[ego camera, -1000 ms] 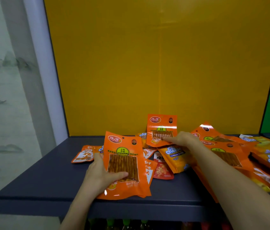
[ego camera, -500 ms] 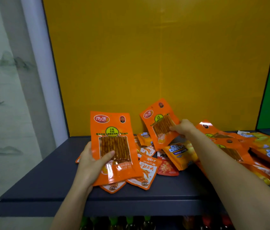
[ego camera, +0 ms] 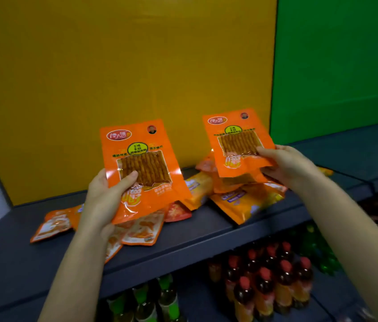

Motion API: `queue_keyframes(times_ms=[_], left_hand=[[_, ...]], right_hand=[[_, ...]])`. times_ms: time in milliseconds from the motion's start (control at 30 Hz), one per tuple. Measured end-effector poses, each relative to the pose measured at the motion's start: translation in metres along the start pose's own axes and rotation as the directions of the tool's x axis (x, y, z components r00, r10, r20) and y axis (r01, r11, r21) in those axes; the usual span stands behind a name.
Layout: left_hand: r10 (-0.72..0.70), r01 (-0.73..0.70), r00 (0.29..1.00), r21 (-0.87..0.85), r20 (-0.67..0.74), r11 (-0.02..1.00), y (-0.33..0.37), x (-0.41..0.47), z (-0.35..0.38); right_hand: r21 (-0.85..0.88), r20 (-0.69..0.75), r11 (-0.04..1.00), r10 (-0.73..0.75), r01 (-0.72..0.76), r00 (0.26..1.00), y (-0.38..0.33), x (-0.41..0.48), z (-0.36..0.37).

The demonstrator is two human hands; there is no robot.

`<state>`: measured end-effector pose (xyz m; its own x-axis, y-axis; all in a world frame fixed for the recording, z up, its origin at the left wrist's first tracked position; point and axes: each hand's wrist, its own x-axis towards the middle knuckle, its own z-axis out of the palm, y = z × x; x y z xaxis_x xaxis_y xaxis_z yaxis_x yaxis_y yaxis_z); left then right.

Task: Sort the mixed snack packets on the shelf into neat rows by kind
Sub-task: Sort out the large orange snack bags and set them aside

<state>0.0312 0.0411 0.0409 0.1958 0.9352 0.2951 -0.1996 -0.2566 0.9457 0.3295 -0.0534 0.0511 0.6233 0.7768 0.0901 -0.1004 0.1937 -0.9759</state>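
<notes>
- L hand [ego camera: 104, 196] grips an orange packet [ego camera: 141, 163], thumb across its clear window, fingers behind; held up above the shelf [ego camera: 183, 238].
- R hand [ego camera: 285, 163] pinches a matching packet [ego camera: 236, 140] at its lower right edge, over the pile [ego camera: 241, 201].
- Both packets: flat, glossy plastic, brown sticks inside.
- Pile: shiny orange & yellow pouches on dark shelf.
- Below: bottles [ego camera: 264, 282], red & green caps.

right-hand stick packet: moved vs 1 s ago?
Yes. The right hand has lifted the stick packet up off the pile on the shelf; it now sits higher against the yellow back panel.
</notes>
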Motion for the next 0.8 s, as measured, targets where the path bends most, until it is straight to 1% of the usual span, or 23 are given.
queue_keyframes(times_ms=[67,200,300,400,567,667,800], left_hand=[[-0.015,0.016,0.999,-0.017,0.052,1.0,-0.003,-0.002,0.026],[-0.043,0.051,0.986,-0.045,0.163,0.998,-0.007,-0.014,0.092],[-0.06,0.073,0.973,-0.051,0.221,0.996,-0.011,-0.029,0.146],[-0.064,0.088,0.96,-0.078,0.273,0.993,-0.015,-0.047,0.201],[-0.126,0.154,0.948,-0.074,0.294,0.985,-0.026,-0.08,0.296],[-0.162,0.176,0.939,-0.019,0.303,0.984,-0.039,-0.096,0.348],[-0.22,0.22,0.917,0.037,0.332,0.975,-0.053,-0.1,0.407]], right_hand=[[0.042,-0.031,0.999,0.014,-0.012,0.999,0.001,-0.012,-0.036],[0.009,-0.128,1.0,-0.008,0.009,0.992,-0.006,-0.037,-0.112],[0.041,-0.18,0.999,-0.025,0.032,0.983,-0.013,-0.049,-0.168],[0.042,-0.217,0.999,0.001,0.008,0.976,-0.023,-0.055,-0.221],[0.013,-0.238,1.0,-0.011,0.014,0.971,-0.042,-0.06,-0.313],[-0.001,-0.244,1.0,-0.012,0.012,0.97,-0.052,-0.06,-0.361],[0.002,-0.259,1.0,0.023,-0.023,0.966,-0.059,-0.054,-0.407]])
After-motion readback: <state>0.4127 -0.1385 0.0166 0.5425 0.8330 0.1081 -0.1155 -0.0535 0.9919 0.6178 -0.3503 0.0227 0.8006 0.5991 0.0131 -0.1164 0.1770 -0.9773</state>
